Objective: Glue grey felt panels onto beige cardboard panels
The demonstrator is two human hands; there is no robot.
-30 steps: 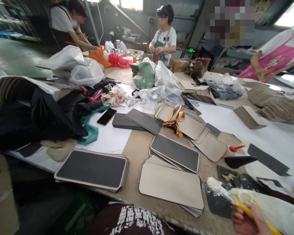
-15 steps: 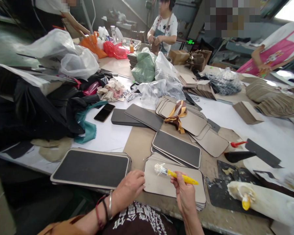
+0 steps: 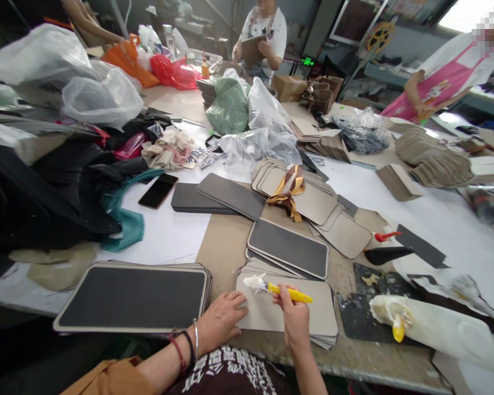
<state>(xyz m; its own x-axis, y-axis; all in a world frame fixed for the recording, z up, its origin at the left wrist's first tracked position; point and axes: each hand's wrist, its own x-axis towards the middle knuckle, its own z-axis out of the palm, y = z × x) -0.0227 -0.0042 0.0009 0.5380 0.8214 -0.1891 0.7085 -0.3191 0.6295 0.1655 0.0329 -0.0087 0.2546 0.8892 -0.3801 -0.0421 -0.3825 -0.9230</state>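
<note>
My right hand (image 3: 295, 315) is closed round a yellow-handled brush (image 3: 290, 293). Its bristles (image 3: 255, 282), clotted with whitish stuff, are over the left part of a beige rounded panel (image 3: 313, 318) on top of a stack; whether they touch it I cannot tell. At that stack's left edge rests my left hand (image 3: 223, 318), fingers apart and holding nothing, fingertips on or beside the panel's rim. To its left lies another stack, topped by a dark grey panel with a beige border (image 3: 132, 299). A smaller dark panel (image 3: 290, 247) lies just beyond the beige stack.
On the right, a whitish plastic container (image 3: 440, 326) lies with a yellow handle (image 3: 398, 329) at its mouth. Farther back are a ribbon bundle (image 3: 288, 192), grey boards (image 3: 230, 195), a phone (image 3: 158, 191) and plastic bags (image 3: 102, 99). Co-workers stand round the table's far side.
My left hand's fingers have spread at the stack's edge. The brush has shifted slightly left over the panel. Across the table, a co-worker now holds up a brown panel. My view has turned a little.
</note>
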